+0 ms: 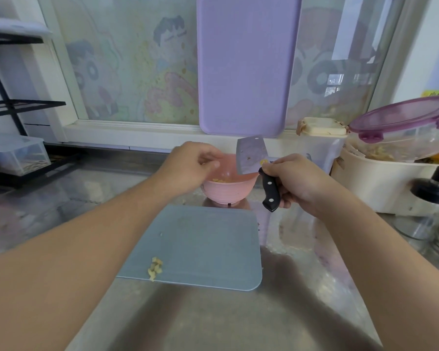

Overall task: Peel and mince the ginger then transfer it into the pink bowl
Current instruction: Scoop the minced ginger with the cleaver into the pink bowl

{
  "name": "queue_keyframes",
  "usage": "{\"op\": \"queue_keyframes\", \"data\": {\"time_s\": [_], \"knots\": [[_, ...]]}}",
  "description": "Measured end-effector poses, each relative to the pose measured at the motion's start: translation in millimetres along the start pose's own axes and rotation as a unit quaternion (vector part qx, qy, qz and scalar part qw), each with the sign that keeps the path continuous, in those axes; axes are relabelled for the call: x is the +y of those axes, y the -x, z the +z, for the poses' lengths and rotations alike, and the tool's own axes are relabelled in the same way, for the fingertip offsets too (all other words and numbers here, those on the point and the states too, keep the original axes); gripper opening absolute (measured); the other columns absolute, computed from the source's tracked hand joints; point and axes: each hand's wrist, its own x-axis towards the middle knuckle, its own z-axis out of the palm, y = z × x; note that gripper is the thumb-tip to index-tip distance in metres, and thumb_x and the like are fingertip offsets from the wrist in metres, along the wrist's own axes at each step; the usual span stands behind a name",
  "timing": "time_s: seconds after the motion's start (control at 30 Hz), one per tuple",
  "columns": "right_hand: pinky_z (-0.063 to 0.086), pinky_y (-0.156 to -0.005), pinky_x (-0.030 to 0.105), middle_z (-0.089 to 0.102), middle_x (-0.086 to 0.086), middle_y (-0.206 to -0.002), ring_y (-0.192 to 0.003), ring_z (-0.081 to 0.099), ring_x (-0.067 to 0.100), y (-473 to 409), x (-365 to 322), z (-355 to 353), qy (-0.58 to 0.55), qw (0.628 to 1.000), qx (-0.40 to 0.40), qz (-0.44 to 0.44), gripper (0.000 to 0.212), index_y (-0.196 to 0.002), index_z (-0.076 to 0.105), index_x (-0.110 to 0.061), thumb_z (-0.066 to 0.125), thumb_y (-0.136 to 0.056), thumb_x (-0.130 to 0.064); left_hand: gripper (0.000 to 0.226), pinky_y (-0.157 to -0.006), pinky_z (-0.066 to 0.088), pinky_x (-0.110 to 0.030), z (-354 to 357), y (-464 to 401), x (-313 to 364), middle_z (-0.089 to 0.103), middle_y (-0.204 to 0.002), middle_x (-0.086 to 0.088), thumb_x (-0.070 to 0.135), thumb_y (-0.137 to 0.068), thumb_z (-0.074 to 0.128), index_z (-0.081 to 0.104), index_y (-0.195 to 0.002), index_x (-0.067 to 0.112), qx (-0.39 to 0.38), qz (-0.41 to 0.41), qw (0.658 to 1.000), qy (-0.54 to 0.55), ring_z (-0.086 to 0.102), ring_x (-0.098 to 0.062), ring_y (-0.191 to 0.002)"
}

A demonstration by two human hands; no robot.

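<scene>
The right hand [293, 179] grips the cleaver [251, 158] over the pink bowl [226, 191], while the left hand [190, 165] hovers with fingers loosely curled, holding nothing.

Left hand [188, 164]: covers the near-left rim of the pink bowl [227, 192]; fingertips blurred, grip unclear.
Minced ginger [222, 180] in the bowl: partly hidden by hand and cleaver [251, 158].
Cleaver handle: partly hidden inside the right hand [292, 181].
Glass bottle [435, 206], table's right edge: cut off by the frame.
</scene>
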Motion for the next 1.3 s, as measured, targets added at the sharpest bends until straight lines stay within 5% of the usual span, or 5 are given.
{"op": "queue_keyframes", "data": {"time_s": [0.23, 0.43, 0.93, 1.17, 1.3], "knots": [[0.037, -0.042, 0.029, 0.057, 0.012, -0.052, -0.045, 0.049, 0.028, -5.5, 2.5, 2.4, -0.003, 1.0, -0.01, -0.005, 0.021, -0.095, 0.063, 0.0, 0.056, -0.106, -0.016, 0.019, -0.08, 0.05, -0.023, 0.5, 23.6, -32.1, 0.073, -0.087, 0.013, 0.007, -0.091, 0.064, 0.075, -0.096, 0.021, 0.202, -0.089, 0.975, 0.008, 0.068, -0.01, -0.084], [0.037, -0.041, 0.029, 0.059, 0.018, -0.06, -0.045, 0.049, 0.028, -5.3, 3.2, 3.3, -0.003, 1.0, -0.016, -0.006, 0.024, -0.099, 0.066, 0.003, 0.055, -0.105, -0.016, 0.013, -0.084, 0.05, -0.027, 15.8, 42.8, -67.4, 0.072, -0.095, 0.004, 0.032, -0.09, 0.077, 0.075, -0.099, 0.023, 0.005, -0.193, 0.972, -0.137, 0.067, -0.02, -0.095], [0.036, -0.041, 0.029, 0.059, 0.016, -0.056, -0.045, 0.049, 0.028, -2.6, 1.0, 4.1, -0.002, 1.0, -0.013, 0.002, 0.039, -0.111, 0.059, 0.023, 0.054, -0.105, -0.015, 0.014, -0.084, 0.045, -0.024, 10.3, 46.5, -80.9, 0.072, -0.089, 0.009, 0.011, -0.094, 0.07, 0.071, -0.097, 0.024, 0.04, -0.161, 0.981, -0.097, 0.067, -0.014, -0.09], [0.036, -0.042, 0.029, 0.056, 0.011, -0.049, -0.043, 0.048, 0.027, -0.8, -2.2, 1.9, 0.0, 1.0, -0.005, -0.007, 0.02, -0.095, 0.063, 0.001, 0.054, -0.105, -0.014, 0.015, -0.079, 0.057, -0.028, -10.1, 21.6, -28.4, 0.075, -0.092, -0.003, 0.006, -0.091, 0.075, 0.075, -0.1, 0.017, 0.194, -0.176, 0.947, 0.185, 0.068, -0.016, -0.08], [0.037, -0.041, 0.029, 0.057, 0.009, -0.047, -0.041, 0.048, 0.027, 0.0, -1.2, 2.0, 0.007, 1.0, 0.001, -0.004, 0.021, -0.093, 0.062, 0.001, 0.054, -0.106, -0.014, 0.025, -0.078, 0.058, -0.022, -4.4, 0.2, 9.2, 0.078, -0.091, -0.002, -0.006, -0.085, 0.072, 0.077, -0.102, 0.013, 0.087, -0.132, 0.971, 0.179, 0.072, -0.011, -0.08]]}}
